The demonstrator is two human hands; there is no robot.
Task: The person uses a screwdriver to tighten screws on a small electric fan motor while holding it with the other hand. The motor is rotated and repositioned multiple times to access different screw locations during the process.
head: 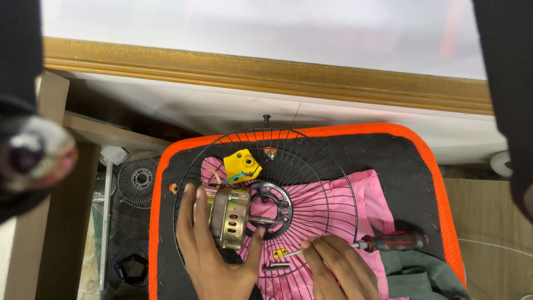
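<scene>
Low centre of frame: fan motor (229,215), squat metal drum w/ brassy-gold shell and oval vent slots, lying on its side. Its long axis runs roughly left-right; the shaft (265,220) points right, poking through the dark plastic hub ring (273,203) of the wire fan guard (311,166).

Left hand (208,255) wraps the motor from below-left, fingers up over the shell's left side, thumb stretched right toward the shaft; wide grip, holding the motor.

Right hand (336,266), lower centre-right, fingertips pinched narrow on the thin steel shank of a screwdriver (383,242). Tool lies near horizontal, tip to the left and slightly down, red/black ribbed handle to the right.

Yellow plastic block (242,164) sits just above the motor, joined by blue/green wires.

Guard is round, thin black radial wires, lying flat over pink cloth (333,205) on a black mesh seat w/ orange edge (422,166). Small metal sleeve (276,266) lies on the cloth between the hands. Second smaller grille (139,178) at left, on the floor.
</scene>
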